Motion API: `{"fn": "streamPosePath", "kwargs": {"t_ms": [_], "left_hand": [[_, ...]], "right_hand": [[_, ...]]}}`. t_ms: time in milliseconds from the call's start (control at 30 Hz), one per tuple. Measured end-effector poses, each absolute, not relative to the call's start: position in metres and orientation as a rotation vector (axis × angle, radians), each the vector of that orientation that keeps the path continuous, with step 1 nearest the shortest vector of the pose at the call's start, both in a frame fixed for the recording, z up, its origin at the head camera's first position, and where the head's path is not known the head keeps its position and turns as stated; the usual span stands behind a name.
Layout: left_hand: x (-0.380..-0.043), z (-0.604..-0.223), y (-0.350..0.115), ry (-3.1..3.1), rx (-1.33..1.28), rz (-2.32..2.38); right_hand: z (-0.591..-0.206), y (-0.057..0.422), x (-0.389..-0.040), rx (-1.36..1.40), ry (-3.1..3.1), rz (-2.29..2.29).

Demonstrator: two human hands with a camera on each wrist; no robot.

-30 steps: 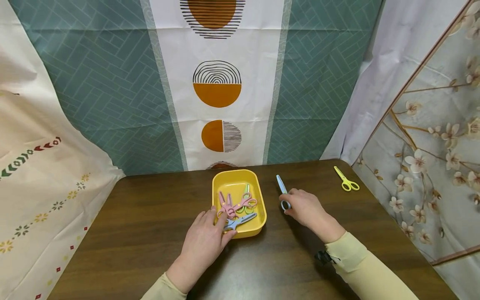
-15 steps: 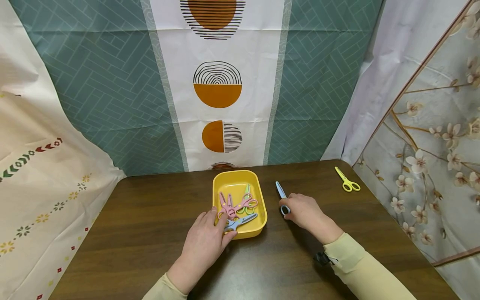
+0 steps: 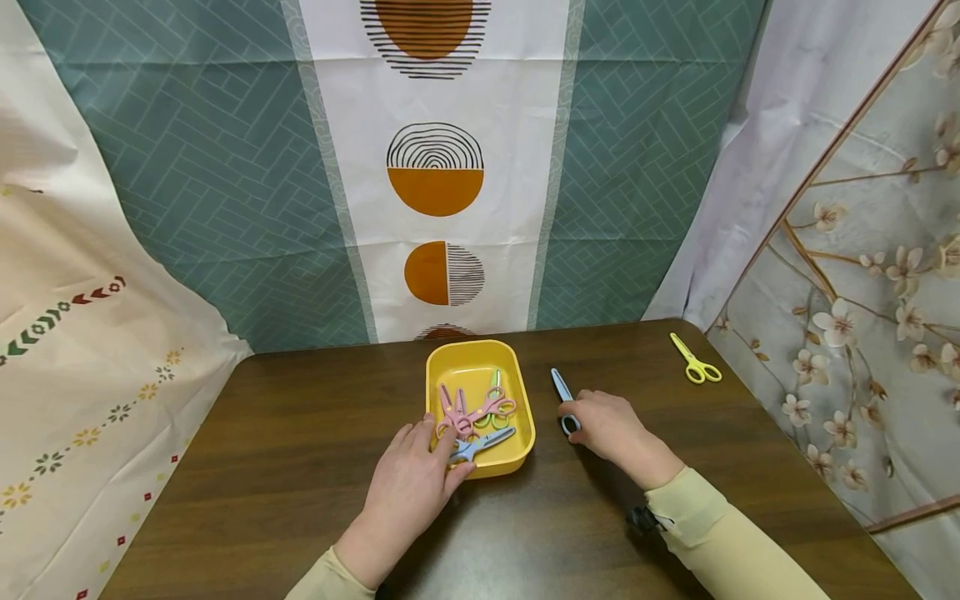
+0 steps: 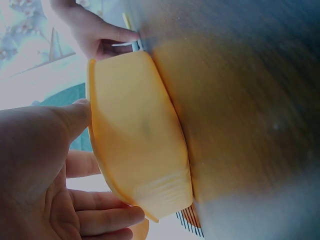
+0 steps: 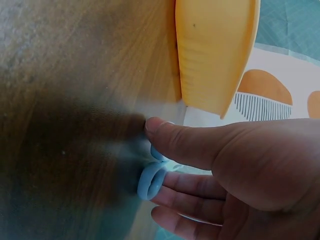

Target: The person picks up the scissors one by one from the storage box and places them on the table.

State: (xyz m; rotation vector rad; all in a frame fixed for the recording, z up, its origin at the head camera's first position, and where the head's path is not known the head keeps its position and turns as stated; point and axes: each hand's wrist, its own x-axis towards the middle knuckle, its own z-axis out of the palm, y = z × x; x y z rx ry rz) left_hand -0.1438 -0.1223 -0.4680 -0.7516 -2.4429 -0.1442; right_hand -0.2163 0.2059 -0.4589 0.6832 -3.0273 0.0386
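Observation:
My left hand (image 3: 411,477) rests at the near-left corner of a yellow plastic tray (image 3: 435,357), fingers over the left rim and thumb on the front rim. Inside the tray lie pink scissors (image 3: 491,405), more pink scissors (image 3: 461,423), green scissors (image 3: 495,385) and light blue scissors (image 3: 480,445), partly overlapping. To the right of the tray, my right hand (image 3: 606,423) pinches another pair of light blue scissors (image 3: 561,386) near the handles, between thumb and fingers. Their blade points away from me; one handle loop (image 5: 151,181) shows below the thumb in the right wrist view, close over the table.
Yellow scissors (image 3: 695,362) lie at the far right of the dark wooden table (image 3: 322,400). A patterned curtain (image 3: 442,192) hangs right behind its back edge, with a cream cloth (image 3: 112,375) on the left and a flowered one (image 3: 847,367) on the right.
My right hand has drawn the light blue scissors slightly toward me and down. My left hand stays on the tray, and the tray keeps its place.

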Motion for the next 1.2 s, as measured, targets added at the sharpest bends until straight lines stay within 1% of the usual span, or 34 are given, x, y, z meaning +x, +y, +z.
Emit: {"fn": "streamPosePath", "kwargs": {"t_ms": [600, 1000, 1200], "left_hand": [[-0.145, -0.47, -0.123, -2.466, -0.742, -0.136], [-0.146, -0.47, -0.122, -2.484, -0.748, -0.133], [-0.146, -0.471, -0.123, -2.485, -0.743, -0.14]], "right_hand": [[-0.46, 0.207, -0.213, 0.692, -3.011, 0.07], [-0.462, 0.209, -0.181, 0.727, -2.948, -0.008], [-0.462, 0.211, -0.173, 0.735, -3.0, 0.023]]}}
